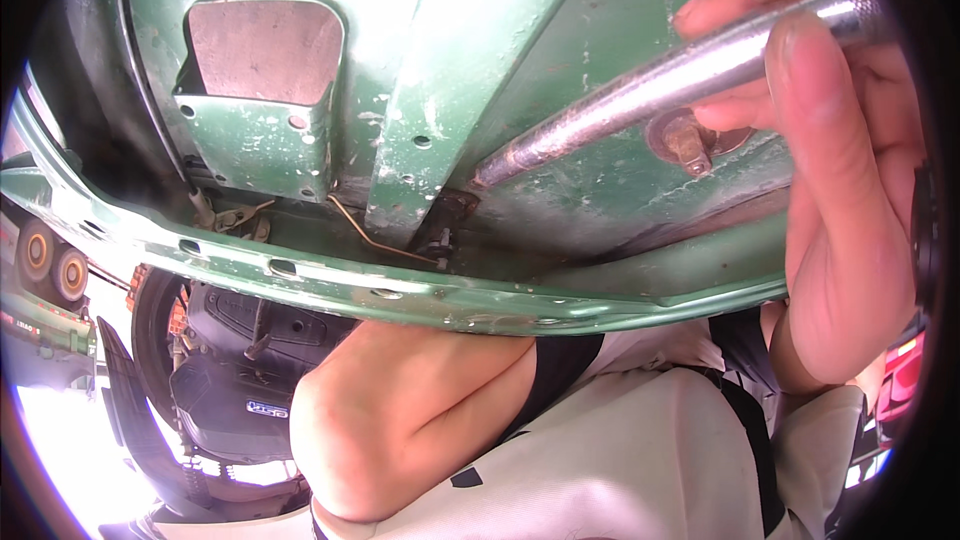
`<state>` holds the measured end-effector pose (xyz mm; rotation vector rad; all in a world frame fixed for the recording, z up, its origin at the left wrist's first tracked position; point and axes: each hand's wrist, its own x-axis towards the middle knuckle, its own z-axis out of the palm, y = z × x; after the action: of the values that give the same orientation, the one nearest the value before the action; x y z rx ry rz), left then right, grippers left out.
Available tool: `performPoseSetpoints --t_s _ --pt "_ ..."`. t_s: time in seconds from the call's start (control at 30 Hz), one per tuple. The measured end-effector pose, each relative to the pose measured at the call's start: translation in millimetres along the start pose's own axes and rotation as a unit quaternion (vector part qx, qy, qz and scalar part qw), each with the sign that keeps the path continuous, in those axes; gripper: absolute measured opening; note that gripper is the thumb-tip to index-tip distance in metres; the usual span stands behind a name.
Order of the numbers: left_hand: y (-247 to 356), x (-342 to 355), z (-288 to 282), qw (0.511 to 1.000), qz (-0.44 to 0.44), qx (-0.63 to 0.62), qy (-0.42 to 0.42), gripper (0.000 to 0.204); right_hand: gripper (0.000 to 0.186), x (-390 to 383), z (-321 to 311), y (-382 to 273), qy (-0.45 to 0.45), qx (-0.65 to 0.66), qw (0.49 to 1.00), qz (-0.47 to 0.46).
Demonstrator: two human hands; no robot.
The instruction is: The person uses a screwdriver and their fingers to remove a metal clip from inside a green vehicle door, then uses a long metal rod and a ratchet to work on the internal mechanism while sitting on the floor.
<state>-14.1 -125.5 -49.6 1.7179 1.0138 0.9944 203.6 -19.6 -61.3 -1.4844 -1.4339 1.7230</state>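
Note:
At the upper right, my right hand is closed around a shiny chrome metal bar. Its thumb lies along the near side and fingers curl behind. A knurled band shows on the bar by the palm. The bar slants down to the left, its narrower far end at a rusty bracket in a green vehicle body panel; whether it is attached there is hidden. Beside my fingers, a rusty bolt with a round washer sticks out of the panel. My left hand is not in view.
A curved green metal lip with slots crosses in front. Left of centre are a cut-out opening, a black cable and a thin bent wire. Below are a bare bent limb, light cloth, and a black machine housing.

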Motion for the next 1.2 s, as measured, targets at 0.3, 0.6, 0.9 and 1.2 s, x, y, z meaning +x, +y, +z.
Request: performPoseSetpoints --t_s 0.3,0.6,0.9,1.2 --pt "10 8 -11 0.996 -0.048 0.004 -0.073 0.065 0.035 2 -2 -4 0.007 -0.006 1.0 -0.006" --pt "24 11 -27 0.984 -0.127 0.0 -0.128 0.056 0.035 8 8 -4 0.001 -0.003 1.0 -0.006" --pt "29 36 -47 0.926 -0.246 -0.068 -0.28 0.042 0.035 12 7 -9 -0.008 -0.012 1.0 -0.005" --pt "40 44 -46 0.921 -0.291 -0.038 -0.258 0.035 0.034 16 3 -12 -0.017 -0.012 1.0 -0.005"
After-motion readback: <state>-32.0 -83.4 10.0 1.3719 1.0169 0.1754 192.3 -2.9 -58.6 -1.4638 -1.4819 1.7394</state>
